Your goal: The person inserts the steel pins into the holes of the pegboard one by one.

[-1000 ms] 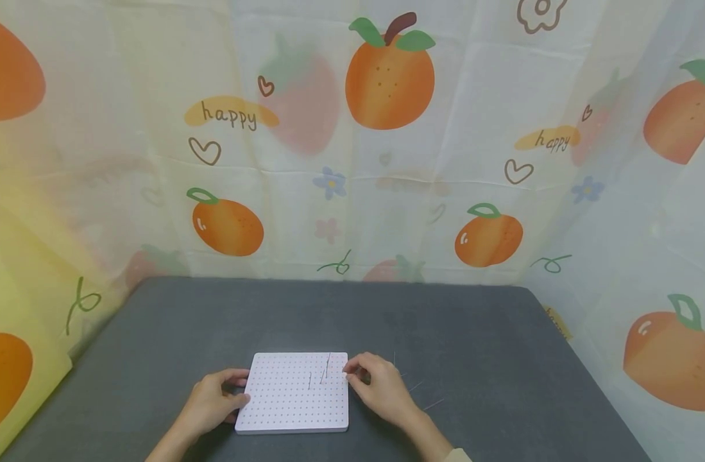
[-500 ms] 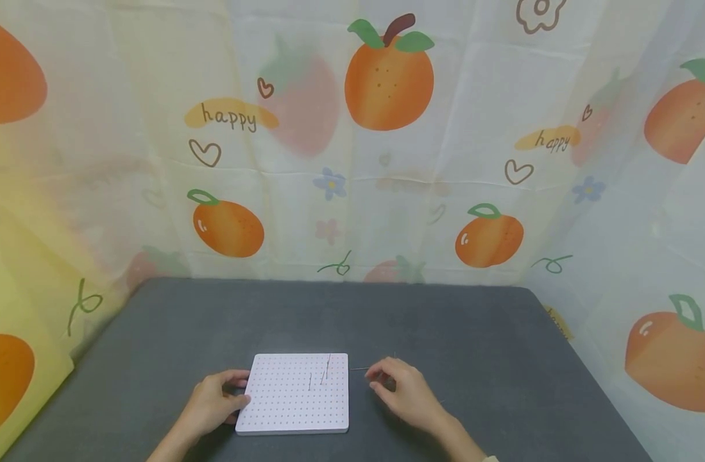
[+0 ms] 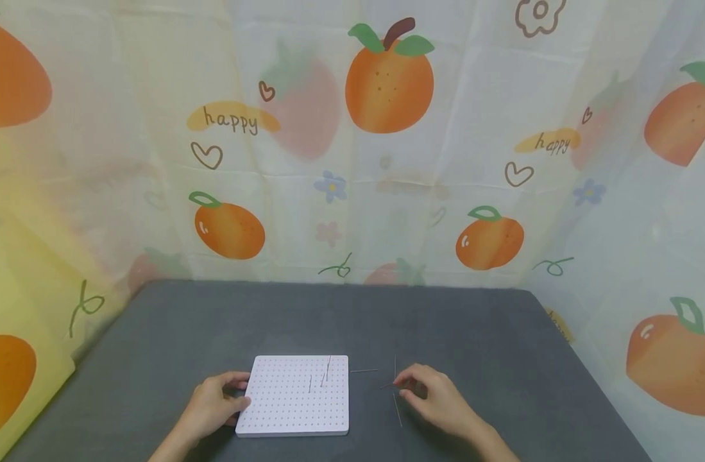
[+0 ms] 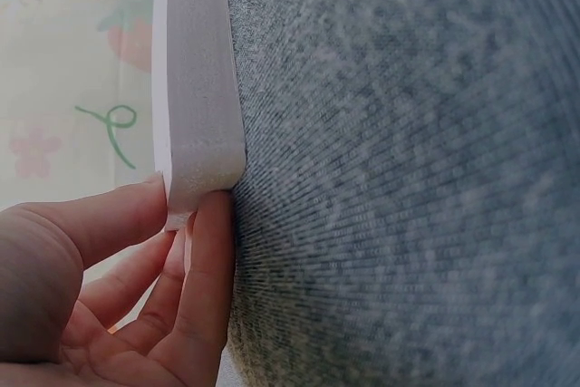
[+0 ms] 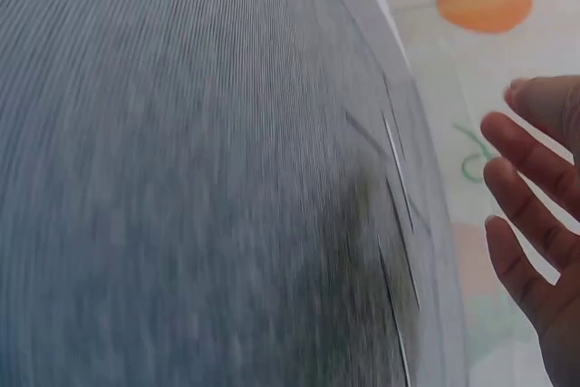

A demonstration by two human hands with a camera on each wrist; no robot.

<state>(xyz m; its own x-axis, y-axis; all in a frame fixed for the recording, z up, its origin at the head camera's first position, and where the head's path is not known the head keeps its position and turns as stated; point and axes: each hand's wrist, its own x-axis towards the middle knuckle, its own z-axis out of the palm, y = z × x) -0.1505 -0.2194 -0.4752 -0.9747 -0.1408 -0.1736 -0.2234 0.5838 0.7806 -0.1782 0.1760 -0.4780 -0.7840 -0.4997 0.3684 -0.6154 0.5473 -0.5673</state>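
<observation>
My left hand (image 3: 213, 401) grips the left edge of a white pegboard (image 3: 288, 410) covered in rows of small holes. In the left wrist view the thumb presses the board's (image 4: 201, 70) top face while fingers lie against its side and lower edge. Three thin needles (image 3: 328, 371) stand in the board's upper right part. My right hand (image 3: 435, 394) hovers over loose needles to the board's right, its fingertips close to one needle (image 3: 387, 386). In the right wrist view this hand (image 5: 544, 197) has its fingers spread, with nothing between them.
One loose needle (image 3: 364, 370) lies just right of the board, another (image 3: 398, 410) below the right fingertips, another (image 3: 395, 366) above them. The dark grey tabletop (image 3: 260, 314) ends at a fruit-print curtain (image 3: 387, 212) behind and at both sides.
My right hand has moved right, away from the board's right edge. The needle at its fingertips half a second ago now lies apart from it on the table. My left hand stays put.
</observation>
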